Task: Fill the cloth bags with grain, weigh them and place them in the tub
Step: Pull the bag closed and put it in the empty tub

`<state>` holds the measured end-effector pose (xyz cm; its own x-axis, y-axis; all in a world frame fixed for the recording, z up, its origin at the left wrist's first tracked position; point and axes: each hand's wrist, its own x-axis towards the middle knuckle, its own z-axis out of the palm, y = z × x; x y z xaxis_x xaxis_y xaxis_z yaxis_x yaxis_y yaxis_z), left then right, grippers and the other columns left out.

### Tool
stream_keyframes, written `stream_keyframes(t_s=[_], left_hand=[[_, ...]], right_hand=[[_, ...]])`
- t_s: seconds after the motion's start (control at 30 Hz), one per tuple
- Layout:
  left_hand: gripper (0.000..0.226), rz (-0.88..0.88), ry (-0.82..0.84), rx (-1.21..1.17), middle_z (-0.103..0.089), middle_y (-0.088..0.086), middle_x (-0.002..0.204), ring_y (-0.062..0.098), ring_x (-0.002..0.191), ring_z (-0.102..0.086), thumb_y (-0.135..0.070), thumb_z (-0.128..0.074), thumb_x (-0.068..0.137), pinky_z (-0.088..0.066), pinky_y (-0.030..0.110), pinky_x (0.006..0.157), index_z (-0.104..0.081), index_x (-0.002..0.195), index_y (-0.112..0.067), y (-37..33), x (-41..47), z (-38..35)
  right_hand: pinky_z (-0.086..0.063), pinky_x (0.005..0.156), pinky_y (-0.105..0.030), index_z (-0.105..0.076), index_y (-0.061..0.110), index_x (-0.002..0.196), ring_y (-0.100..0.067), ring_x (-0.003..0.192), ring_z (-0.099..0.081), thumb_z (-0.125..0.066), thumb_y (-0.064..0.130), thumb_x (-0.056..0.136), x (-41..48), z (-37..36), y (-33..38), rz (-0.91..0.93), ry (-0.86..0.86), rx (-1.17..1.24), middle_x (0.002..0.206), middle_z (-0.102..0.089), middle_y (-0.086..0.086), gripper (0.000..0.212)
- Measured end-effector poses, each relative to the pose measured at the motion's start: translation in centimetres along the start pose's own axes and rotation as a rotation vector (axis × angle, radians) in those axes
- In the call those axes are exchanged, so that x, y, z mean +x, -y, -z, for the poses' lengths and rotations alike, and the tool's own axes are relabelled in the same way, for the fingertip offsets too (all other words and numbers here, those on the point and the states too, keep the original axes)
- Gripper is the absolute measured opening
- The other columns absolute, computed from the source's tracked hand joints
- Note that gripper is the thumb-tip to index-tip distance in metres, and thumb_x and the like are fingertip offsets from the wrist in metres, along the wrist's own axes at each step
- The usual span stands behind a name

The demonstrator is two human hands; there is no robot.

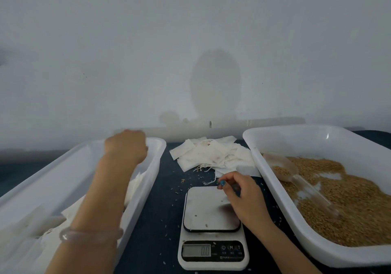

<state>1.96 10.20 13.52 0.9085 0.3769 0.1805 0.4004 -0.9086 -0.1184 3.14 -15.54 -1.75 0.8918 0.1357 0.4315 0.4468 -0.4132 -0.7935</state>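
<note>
On the dark table [165,210], a scale [211,208] was set in the middle. Behind it, empty cloth bags [211,155] were piled. Grain [355,199] and a clear scoop [284,169] were kept in the right tub [296,130], and white bags [69,212] in the left tub [157,148]. The left hand [127,144] was held over that tub's far end, fingers curled; whether anything was gripped could not be told. The right hand [245,195] was held over the scale, fingers bent near a bag string [208,182]; a pinch could not be told.
</note>
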Motion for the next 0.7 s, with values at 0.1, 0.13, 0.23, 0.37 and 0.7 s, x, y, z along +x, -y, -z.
stream_keyframes(t_s=[0.1, 0.13, 0.23, 0.37, 0.7], left_hand=[[0.017, -0.187, -0.193, -0.222, -0.062, 0.008, 0.102, 0.03, 0.085, -0.055, -0.023, -0.043, 0.097, -0.043, 0.033, 0.072, -0.057, 0.106, -0.018, -5.1, -1.3, 0.7], [0.018, -0.272, -0.18, -0.29, -0.063, 0.008, 0.103, 0.031, 0.09, -0.058, -0.022, -0.042, 0.098, -0.047, 0.035, 0.075, -0.057, 0.107, -0.019, -6.9, -1.6, 0.1], [0.026, -0.445, -0.051, -0.295, -0.061, 0.007, 0.124, 0.029, 0.112, -0.058, -0.019, -0.043, 0.101, -0.05, 0.043, 0.09, -0.053, 0.125, -0.017, -11.7, -0.8, -4.1], [0.053, -0.516, 0.172, -0.286, -0.042, 0.014, 0.146, 0.033, 0.131, -0.044, -0.019, -0.044, 0.102, -0.041, 0.045, 0.102, -0.025, 0.151, -0.02, -15.0, 2.8, -10.2], [0.043, -0.44, 0.194, -0.432, -0.039, 0.018, 0.148, 0.036, 0.139, -0.031, -0.036, -0.03, 0.106, -0.028, 0.04, 0.112, -0.044, 0.146, -0.033, -16.3, 7.5, -15.3]], right_hand=[[-0.049, 0.082, -0.024, -0.063, 0.032, 0.093, -0.003, 0.092, -0.06, -0.063, 0.013, 0.093, 0.0, -0.1, -0.3, -0.016, -0.051, -0.014, 0.089, -0.069, 0.017, 0.019], [-0.05, 0.081, -0.024, -0.063, 0.03, 0.094, -0.003, 0.091, -0.061, -0.062, 0.011, 0.093, 0.2, 0.0, -0.5, -0.04, -0.071, -0.009, 0.089, -0.069, 0.016, 0.02], [-0.053, 0.079, -0.026, -0.063, 0.026, 0.096, -0.001, 0.087, -0.063, -0.06, 0.004, 0.092, 0.6, 0.4, -1.2, -0.149, -0.121, 0.084, 0.09, -0.069, 0.012, 0.022], [-0.049, 0.075, -0.019, -0.061, 0.03, 0.094, -0.001, 0.089, -0.064, -0.058, 0.002, 0.092, 0.8, 0.4, -1.6, -0.225, -0.133, 0.188, 0.092, -0.07, 0.011, 0.028], [-0.052, 0.081, -0.021, -0.064, 0.029, 0.091, -0.003, 0.09, -0.065, -0.059, 0.004, 0.092, 1.2, 0.1, -1.7, -0.199, -0.085, 0.164, 0.091, -0.07, 0.01, 0.025]])
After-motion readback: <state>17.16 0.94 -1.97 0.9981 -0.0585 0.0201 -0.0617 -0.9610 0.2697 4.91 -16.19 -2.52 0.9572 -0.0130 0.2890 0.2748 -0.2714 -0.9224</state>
